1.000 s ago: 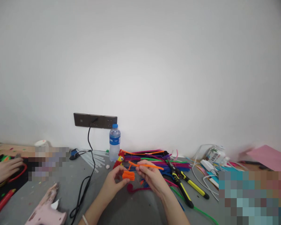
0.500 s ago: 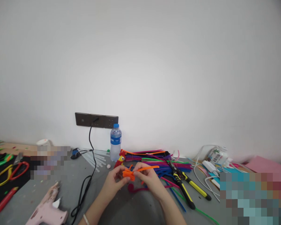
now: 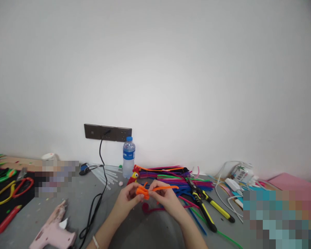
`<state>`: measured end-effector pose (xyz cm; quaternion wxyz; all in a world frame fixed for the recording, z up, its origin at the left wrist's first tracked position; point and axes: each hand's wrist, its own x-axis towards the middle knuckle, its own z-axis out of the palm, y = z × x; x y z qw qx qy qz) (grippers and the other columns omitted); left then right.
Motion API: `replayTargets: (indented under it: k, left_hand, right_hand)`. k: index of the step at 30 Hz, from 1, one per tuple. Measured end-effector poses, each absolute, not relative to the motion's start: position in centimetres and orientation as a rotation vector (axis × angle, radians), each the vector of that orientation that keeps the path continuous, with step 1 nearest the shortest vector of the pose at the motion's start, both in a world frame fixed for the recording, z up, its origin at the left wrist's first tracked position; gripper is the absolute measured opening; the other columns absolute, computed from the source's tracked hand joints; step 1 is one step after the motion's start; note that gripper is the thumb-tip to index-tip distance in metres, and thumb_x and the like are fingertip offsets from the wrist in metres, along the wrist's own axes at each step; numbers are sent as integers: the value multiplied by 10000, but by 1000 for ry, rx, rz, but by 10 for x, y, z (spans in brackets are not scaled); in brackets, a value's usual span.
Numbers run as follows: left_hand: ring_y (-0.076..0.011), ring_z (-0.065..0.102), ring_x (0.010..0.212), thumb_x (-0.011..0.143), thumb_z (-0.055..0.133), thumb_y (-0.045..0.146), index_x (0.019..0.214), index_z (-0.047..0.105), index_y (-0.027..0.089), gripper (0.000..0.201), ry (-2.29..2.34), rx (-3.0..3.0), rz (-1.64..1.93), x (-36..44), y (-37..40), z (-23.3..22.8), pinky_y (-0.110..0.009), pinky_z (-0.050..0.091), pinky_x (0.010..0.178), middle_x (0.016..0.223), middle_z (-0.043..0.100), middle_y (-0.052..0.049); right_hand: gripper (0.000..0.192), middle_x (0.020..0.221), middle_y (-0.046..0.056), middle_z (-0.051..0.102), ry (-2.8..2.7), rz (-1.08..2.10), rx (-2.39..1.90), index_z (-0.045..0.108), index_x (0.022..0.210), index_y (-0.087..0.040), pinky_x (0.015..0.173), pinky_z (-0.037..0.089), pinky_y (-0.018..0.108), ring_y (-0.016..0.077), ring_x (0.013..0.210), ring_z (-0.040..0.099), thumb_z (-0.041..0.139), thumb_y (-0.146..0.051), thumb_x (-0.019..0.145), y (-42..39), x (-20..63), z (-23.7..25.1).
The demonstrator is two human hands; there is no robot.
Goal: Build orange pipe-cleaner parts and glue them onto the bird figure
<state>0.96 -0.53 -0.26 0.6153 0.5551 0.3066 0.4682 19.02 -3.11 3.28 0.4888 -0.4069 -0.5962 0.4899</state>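
Both hands hold one orange pipe cleaner [image 3: 142,192] above the grey table. Its bunched, coiled part is pinched by my left hand [image 3: 126,200]. My right hand [image 3: 167,197] grips the loose length close to the coil, with the tail sticking out to the right over the fingers. Just behind my hands stands a red and yellow rooster figure [image 3: 134,176] with a round eye, its lower part hidden. A magenta pipe cleaner [image 3: 155,209] with a coiled end lies beneath my right hand.
Many coloured pipe cleaners [image 3: 168,176] lie behind my hands. Yellow-black pliers [image 3: 202,204] rest at right, a pink glue gun [image 3: 54,231] at left. A water bottle [image 3: 129,162] stands by the wall. Scissors [image 3: 22,186] lie far left. A black cord [image 3: 93,204] crosses the table.
My right hand has shifted very slightly along with the orange tail, which now lies a little lower and flatter. The view has moved slightly; both hands keep their hold.
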Motion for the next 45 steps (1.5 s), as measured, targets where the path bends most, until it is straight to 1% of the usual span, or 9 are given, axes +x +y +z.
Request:
replayTargets:
  k: [6, 12, 17, 23, 27, 32, 39, 42, 45]
  left_hand:
    - [-138, 626, 619, 703, 766, 440, 867, 652, 153, 350, 650, 1297, 1093, 9, -5, -2, -245, 509, 626, 758, 726, -28]
    - [-157, 631, 660, 699, 756, 477, 861, 651, 154, 376, 665, 1310, 1095, 9, -6, -1, -247, 511, 624, 758, 710, -30]
    - [-145, 606, 626, 722, 724, 503, 836, 658, 161, 367, 688, 1327, 1108, 9, -9, 5, -236, 503, 593, 726, 680, -14]
    - [-126, 561, 593, 728, 720, 497, 852, 663, 157, 367, 691, 1313, 1139, 9, -9, 4, -203, 446, 544, 691, 641, 2]
    - [-117, 538, 563, 728, 722, 490, 845, 663, 151, 363, 711, 1326, 1128, 8, -8, 3, -191, 399, 526, 635, 623, 13]
    - [-113, 530, 547, 717, 729, 493, 811, 655, 153, 360, 727, 1306, 1130, 7, -9, 6, -190, 397, 527, 594, 613, 22]
    - [-101, 511, 525, 718, 729, 482, 792, 641, 153, 349, 707, 1254, 1101, 9, -8, 2, -185, 386, 508, 582, 594, 35]
    - [-100, 503, 511, 715, 724, 497, 780, 650, 139, 371, 719, 1285, 1066, 9, -7, 1, -184, 370, 488, 563, 589, 29]
    - [-96, 492, 481, 680, 736, 529, 747, 649, 132, 412, 707, 1302, 1023, 9, -6, 2, -189, 364, 472, 553, 592, 24]
  right_hand:
    - [250, 633, -34, 548, -1472, 1146, -998, 573, 686, -193, 529, 363, 234, 116, 537, 478, 698, -394, 767, -32, 189, 32]
    - [207, 687, -14, 570, -1508, 1111, -991, 580, 708, -185, 570, 365, 243, 134, 608, 502, 677, -348, 790, -31, 188, 27]
    - [190, 705, -5, 566, -1542, 1073, -1008, 591, 707, -181, 592, 365, 252, 146, 645, 495, 667, -331, 795, -31, 187, 27]
    - [116, 715, -22, 545, -1574, 1066, -1024, 588, 723, -180, 587, 359, 232, 136, 654, 486, 666, -247, 775, -33, 188, 31]
    - [110, 713, -30, 540, -1580, 1044, -1028, 575, 725, -187, 581, 373, 224, 132, 648, 490, 682, -207, 746, -33, 189, 33]
    - [96, 738, -22, 543, -1656, 950, -975, 599, 704, -189, 606, 394, 233, 141, 684, 514, 677, -144, 736, -33, 189, 30]
    - [105, 736, -7, 544, -1725, 897, -983, 628, 685, -190, 627, 386, 252, 156, 704, 518, 669, -203, 781, -34, 190, 33]
    - [112, 763, 2, 555, -1761, 920, -992, 642, 695, -190, 669, 392, 268, 167, 740, 528, 662, -222, 801, -36, 193, 37]
    - [107, 799, 4, 541, -1789, 975, -1001, 649, 710, -194, 723, 404, 280, 177, 796, 533, 652, -225, 812, -40, 196, 41]
